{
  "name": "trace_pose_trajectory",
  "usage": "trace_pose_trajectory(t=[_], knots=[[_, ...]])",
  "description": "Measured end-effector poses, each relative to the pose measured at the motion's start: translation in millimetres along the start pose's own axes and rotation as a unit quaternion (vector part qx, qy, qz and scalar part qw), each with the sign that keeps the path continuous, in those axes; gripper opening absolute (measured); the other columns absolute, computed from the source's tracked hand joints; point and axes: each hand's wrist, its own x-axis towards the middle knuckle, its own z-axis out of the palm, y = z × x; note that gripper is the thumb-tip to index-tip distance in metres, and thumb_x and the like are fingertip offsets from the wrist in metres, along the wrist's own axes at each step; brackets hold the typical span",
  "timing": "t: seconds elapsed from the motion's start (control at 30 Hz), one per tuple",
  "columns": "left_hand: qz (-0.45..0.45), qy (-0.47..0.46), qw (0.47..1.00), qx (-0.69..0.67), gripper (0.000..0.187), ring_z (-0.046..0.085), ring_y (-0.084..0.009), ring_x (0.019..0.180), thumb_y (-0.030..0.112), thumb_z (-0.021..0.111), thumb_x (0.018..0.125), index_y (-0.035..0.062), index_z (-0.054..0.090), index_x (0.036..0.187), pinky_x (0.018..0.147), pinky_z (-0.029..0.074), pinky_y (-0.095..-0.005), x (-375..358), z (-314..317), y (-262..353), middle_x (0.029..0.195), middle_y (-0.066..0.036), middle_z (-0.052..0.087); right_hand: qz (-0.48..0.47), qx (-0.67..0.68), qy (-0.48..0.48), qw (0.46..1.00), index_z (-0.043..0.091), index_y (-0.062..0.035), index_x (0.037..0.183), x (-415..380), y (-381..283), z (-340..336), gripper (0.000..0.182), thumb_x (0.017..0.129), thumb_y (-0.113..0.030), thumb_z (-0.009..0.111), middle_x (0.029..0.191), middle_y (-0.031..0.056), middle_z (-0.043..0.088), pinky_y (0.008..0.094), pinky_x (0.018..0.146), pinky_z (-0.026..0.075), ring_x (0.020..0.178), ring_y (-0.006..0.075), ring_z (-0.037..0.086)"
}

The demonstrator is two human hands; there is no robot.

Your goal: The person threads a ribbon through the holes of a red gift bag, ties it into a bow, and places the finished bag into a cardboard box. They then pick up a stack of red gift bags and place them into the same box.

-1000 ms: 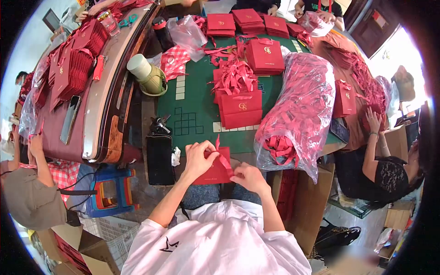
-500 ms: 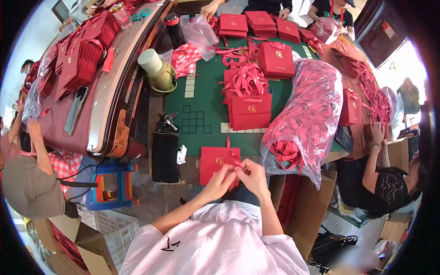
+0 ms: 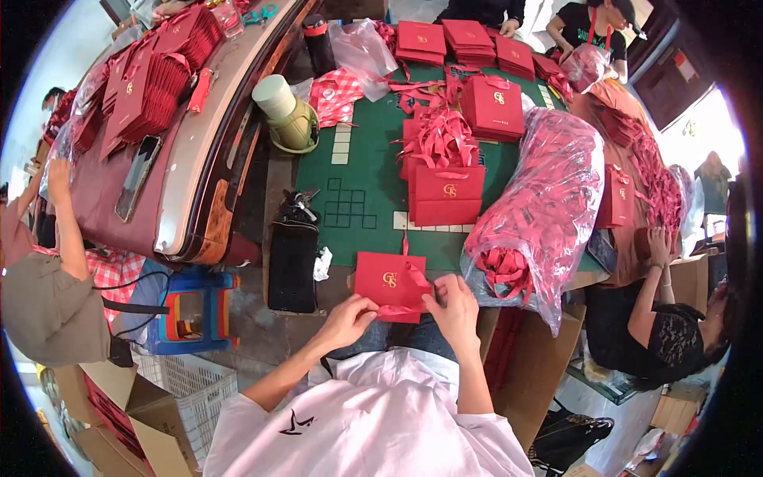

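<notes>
A red gift bag (image 3: 373, 270) with a gold logo lies in front of me at the near edge of the green table. My left hand (image 3: 347, 322) is at its lower left corner, thumb and fingertips pinched on one part of a red ribbon (image 3: 397, 310). The ribbon stretches across the bag's lower front toward my right hand (image 3: 455, 312). That hand sits at the bag's right side, fingers closed on the ribbon's other part. Just beyond stands a stack of similar bags (image 3: 447, 199), with loose ribbons (image 3: 445, 139) heaped behind its front.
A clear plastic sack of ribbons (image 3: 548, 191) lies on the right. To the left are a black pouch (image 3: 292, 266), a green mug (image 3: 290, 127) and a phone (image 3: 137, 179). An open cardboard box (image 3: 528, 374) stands below the table. Other people work around the tables.
My hands have moved apart, from close together over the bag to its two sides, drawing the ribbon out sideways. The view has shifted slightly.
</notes>
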Motion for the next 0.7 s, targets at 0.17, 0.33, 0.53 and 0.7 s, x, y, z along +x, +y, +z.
trace_pose_trajectory(t=[0.17,0.33,0.53,0.7], knots=[[0.022,0.017,0.999,0.028,0.017,0.066,-0.0237,0.086,0.006,0.061,0.091,0.0025,0.065,0.106,0.074,0.051,-0.0339,15,-5,0,0.095,-0.013,0.064,-0.124,0.098,-0.079,0.984,0.063,-0.0049,0.104,0,-33,11,0.031,0.077,-0.011,0.077,0.101,0.013,0.064,0.0399,0.083,0.052,0.099,0.0342,0.063],[-0.013,0.024,0.99,-0.139,0.02,0.069,-0.0198,0.084,0.005,0.061,0.091,0.0012,0.056,0.11,0.071,0.052,-0.0325,22,-12,10,0.094,-0.013,0.069,-0.132,0.112,-0.141,0.975,0.062,-0.006,0.104,1,-40,36,0.024,0.082,-0.011,0.072,0.097,0.012,0.062,0.0422,0.075,0.053,0.09,0.0345,0.064],[-0.043,-0.037,0.992,-0.11,0.023,0.065,-0.0125,0.084,0.004,0.065,0.09,0.0017,0.054,0.11,0.073,0.052,-0.0288,31,-26,7,0.09,-0.007,0.069,-0.124,0.122,-0.124,0.977,0.063,-0.0063,0.098,3,-32,47,0.015,0.085,-0.012,0.069,0.089,0.0118,0.061,0.0429,0.066,0.053,0.078,0.0346,0.064],[0.061,0.118,0.988,0.076,0.022,0.064,-0.0241,0.091,0.006,0.066,0.088,0.0023,0.059,0.109,0.078,0.052,-0.0356,52,-32,5,0.101,-0.011,0.063,-0.077,0.103,-0.066,0.989,0.064,-0.0052,0.094,8,-30,61,0.012,0.085,-0.011,0.069,0.088,0.0128,0.063,0.0423,0.066,0.052,0.077,0.0344,0.065]])
